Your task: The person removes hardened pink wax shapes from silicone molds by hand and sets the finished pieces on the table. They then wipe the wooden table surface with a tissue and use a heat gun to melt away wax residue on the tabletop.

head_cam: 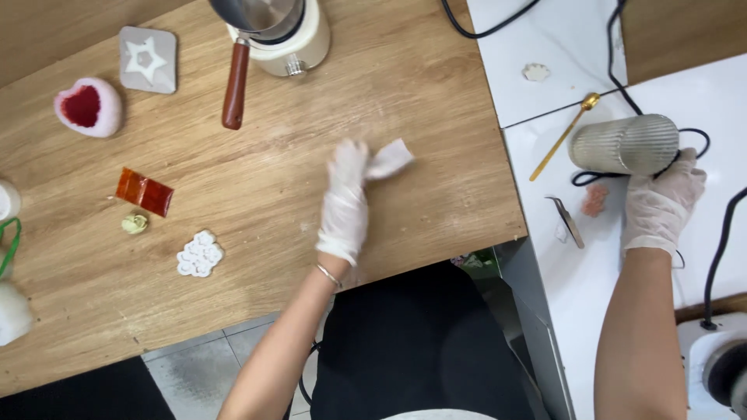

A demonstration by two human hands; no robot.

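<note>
Left hand [343, 204], gloved, rests on the wooden desk [257, 179] with its fingers closed on a small white wipe [389, 159], which lies pressed against the desk surface near the middle of the board. Right hand [661, 204], also gloved, sits on the adjoining white desk [576, 288]; its fingers wrap the end of a ribbed grey cylindrical device [624, 144] lying on its side, black cable trailing behind it.

Beside the device: a gold spoon [564, 137], metal tweezers [567, 220] and a small pink wax piece [595, 200], all apart from the hand.

On the wooden desk, well left of the wipe: a white flower-shaped piece [200, 253], an orange-red packet [144, 191], a heart-shaped mould [87, 106], and a wooden-handled melting pot [268, 31] at the far edge.
</note>
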